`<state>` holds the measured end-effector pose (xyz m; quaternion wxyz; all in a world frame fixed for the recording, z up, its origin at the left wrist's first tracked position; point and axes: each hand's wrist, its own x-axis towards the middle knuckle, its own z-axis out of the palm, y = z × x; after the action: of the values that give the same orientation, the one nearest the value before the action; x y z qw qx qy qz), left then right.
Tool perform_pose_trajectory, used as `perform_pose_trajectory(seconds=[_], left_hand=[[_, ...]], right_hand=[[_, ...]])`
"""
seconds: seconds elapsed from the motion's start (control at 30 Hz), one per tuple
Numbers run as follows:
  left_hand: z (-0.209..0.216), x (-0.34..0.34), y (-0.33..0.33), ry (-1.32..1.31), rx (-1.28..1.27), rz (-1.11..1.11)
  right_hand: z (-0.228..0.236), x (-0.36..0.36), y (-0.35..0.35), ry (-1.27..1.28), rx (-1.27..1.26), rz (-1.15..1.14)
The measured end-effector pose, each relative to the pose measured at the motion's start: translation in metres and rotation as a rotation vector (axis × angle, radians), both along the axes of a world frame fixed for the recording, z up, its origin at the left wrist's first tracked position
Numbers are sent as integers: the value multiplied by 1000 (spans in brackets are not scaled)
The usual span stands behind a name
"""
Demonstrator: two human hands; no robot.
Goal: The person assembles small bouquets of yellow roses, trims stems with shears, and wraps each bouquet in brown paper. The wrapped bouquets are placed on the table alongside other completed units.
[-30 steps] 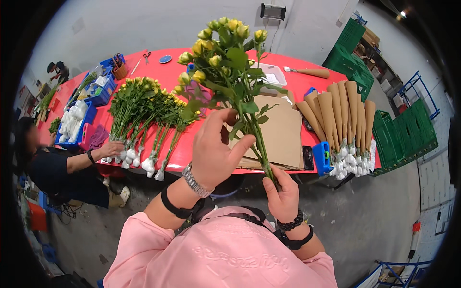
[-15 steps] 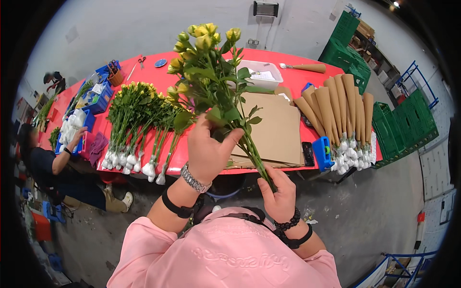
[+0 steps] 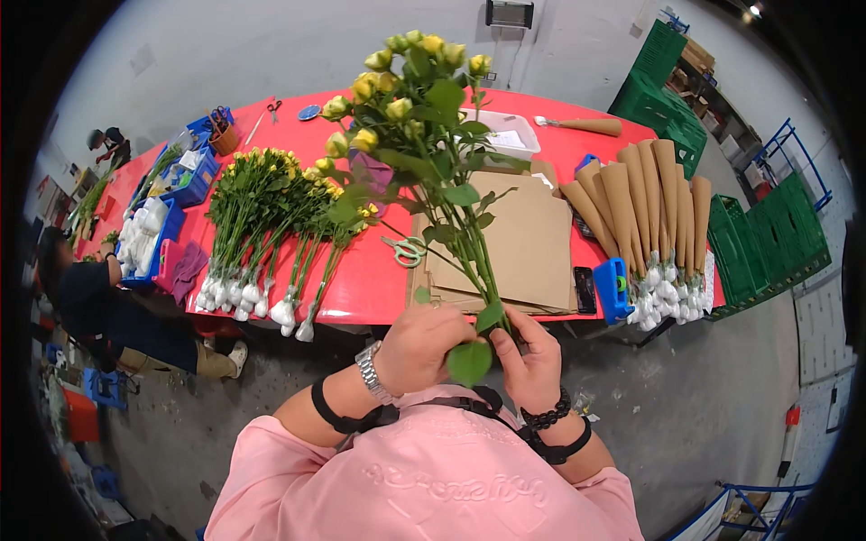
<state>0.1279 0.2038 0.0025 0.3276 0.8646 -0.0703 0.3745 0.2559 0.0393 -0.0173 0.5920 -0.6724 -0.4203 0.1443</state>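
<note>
A bunch of yellow roses [image 3: 448,167] stands tilted before me, its blooms above the table and its cut ends toward me. My right hand [image 3: 530,361] is closed around the lower stems. Beside it, my left hand [image 3: 419,350] is closed in a pinch at the stems' lower left, on a green leaf [image 3: 470,362] that hangs by the fingertips. Those fingertips are partly hidden. Behind the stems lie brown paper sheets [image 3: 528,248] in a stack. Scissors with pale green handles [image 3: 408,252] rest left of the sheets.
On the red table [image 3: 361,293], several rose bunches with white-wrapped ends [image 3: 262,216] lie left. Brown paper cones [image 3: 645,194], a blue tape dispenser [image 3: 611,290] and a phone [image 3: 585,288] lie right. A co-worker [image 3: 90,298] is at far left, by blue bins [image 3: 167,243]. Green crates [image 3: 767,243] stand right.
My left hand has come down from the upper stems to the lower ones, beside my right hand. The roses stand more upright and further right. The scissors now show.
</note>
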Motion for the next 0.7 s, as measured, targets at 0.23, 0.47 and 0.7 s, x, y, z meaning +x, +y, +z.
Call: perform_pose_trajectory(seconds=[0.23,0.47,0.7], left_hand=[[-52,-20,14,343,-401,378],[-114,-6,44,462,-378,499],[-124,-2,44,611,-348,536]], right_hand=[[-11,10,-14,242,5,125],[2,13,-21,255,-11,223],[3,13,-27,155,36,233]])
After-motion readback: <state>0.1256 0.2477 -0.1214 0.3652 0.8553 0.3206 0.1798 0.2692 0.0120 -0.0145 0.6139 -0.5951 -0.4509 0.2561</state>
